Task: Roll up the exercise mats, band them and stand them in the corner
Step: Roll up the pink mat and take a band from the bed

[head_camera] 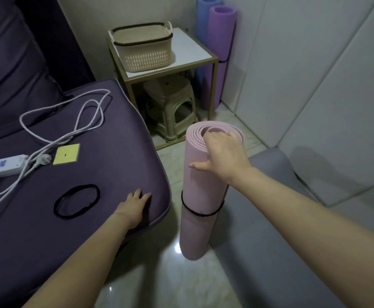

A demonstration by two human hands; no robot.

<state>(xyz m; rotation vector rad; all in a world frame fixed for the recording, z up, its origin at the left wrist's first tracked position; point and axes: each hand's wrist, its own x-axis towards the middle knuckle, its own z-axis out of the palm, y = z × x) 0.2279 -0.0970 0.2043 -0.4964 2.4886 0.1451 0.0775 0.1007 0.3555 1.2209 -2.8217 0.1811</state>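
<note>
1. The pink mat [200, 187] is rolled up and stands on its end on the floor [181, 285], in the lower middle of the frame. Its long side goes straight up and down.
2. A black band [200, 213] goes round the roll, about half way up. So I think this mat is rolled and banded, and only needs to go to the corner.
3. The right hand [223, 152] is on the top end of the roll. Its fingers hook over the rim into the middle of the roll, and its thumb lies on the side. It is gripping the mat.
4. The left hand [135, 207] is apart from the mat, to the left. It lies flat, with straight fingers, on the edge of the purple sofa [115, 152], and holds nothing.
5. A loose black band [77, 201] lies on the sofa, just left of that hand.
6. The corner is at the top of the frame, right of the middle. A blue mat [203, 10] and a purple mat [222, 30] stand there side by side.
7. So the corner is up and a bit right from the pink mat. The right hand is the near one and has it, so I think it will lift and carry.
8. A small bench [195, 50] with a basket [143, 47] stands between the sofa and the corner. The mat must go past its right side.
</note>
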